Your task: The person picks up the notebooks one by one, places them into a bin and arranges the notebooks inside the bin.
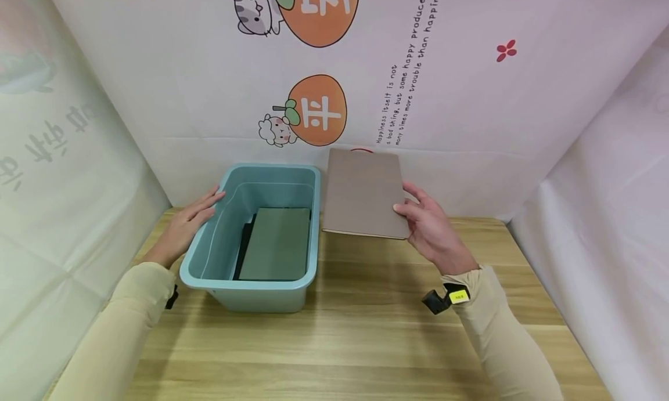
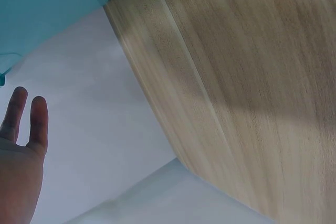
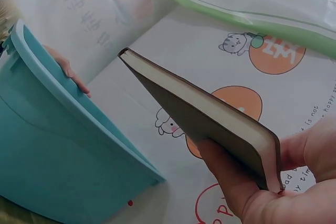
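My right hand (image 1: pixel 434 230) pinches a brown-grey notebook (image 1: pixel 364 193) at its right edge, thumb on the cover and fingers beneath. It is held in the air just right of a blue plastic bin (image 1: pixel 250 284). The right wrist view shows the notebook (image 3: pixel 210 116) edge-on, its pages between two covers. Inside the bin lies a green-grey notebook (image 1: pixel 277 244), partly over a black item (image 1: pixel 244 247) that is mostly hidden. My left hand (image 1: pixel 183 227) rests on the bin's left rim with fingers extended; in the left wrist view two straight fingers (image 2: pixel 38 124) show.
The bin stands on a wooden table (image 1: pixel 366 331). A white printed cloth (image 1: pixel 444 99) hangs behind the table, with more white cloth (image 1: pixel 617 174) at both sides. A wrist strap with a black device (image 1: pixel 439 301) sits on the right wrist.
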### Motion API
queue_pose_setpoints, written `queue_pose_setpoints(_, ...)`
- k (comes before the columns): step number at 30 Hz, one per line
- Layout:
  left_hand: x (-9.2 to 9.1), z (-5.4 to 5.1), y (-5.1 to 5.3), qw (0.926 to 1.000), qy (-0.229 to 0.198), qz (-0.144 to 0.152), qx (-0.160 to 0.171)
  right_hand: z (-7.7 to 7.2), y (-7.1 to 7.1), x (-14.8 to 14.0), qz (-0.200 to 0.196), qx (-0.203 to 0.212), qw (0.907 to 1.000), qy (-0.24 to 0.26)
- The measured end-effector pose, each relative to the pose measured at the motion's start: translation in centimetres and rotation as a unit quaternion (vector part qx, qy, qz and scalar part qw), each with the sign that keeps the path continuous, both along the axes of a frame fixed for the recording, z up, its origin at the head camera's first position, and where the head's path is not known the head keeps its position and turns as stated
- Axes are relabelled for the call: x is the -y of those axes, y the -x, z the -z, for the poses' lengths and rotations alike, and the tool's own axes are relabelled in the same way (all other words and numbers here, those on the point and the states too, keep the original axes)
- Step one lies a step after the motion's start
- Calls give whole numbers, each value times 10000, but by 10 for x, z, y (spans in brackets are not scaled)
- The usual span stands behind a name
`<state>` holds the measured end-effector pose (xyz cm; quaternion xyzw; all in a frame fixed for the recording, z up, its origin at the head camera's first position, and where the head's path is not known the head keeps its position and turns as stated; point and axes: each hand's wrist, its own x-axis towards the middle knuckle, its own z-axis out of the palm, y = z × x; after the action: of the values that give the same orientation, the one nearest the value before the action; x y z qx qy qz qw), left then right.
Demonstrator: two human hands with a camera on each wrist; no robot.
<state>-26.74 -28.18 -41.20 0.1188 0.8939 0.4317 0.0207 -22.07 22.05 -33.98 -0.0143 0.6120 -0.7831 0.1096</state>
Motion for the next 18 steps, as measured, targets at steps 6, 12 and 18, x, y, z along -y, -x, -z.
queue_pose_setpoints(6,1,1,-2,10000,24,-10,-4,1,4,9,-74,6,9998,182)
queue_pose_setpoints(12,0,4,-1,10000,59,-30,-24,-1,7,14,-36,30,9998,218)
queue_pose_setpoints(18,0,2,2,10000,43,21,-75,-1,12,24,-95,-1,9995,308)
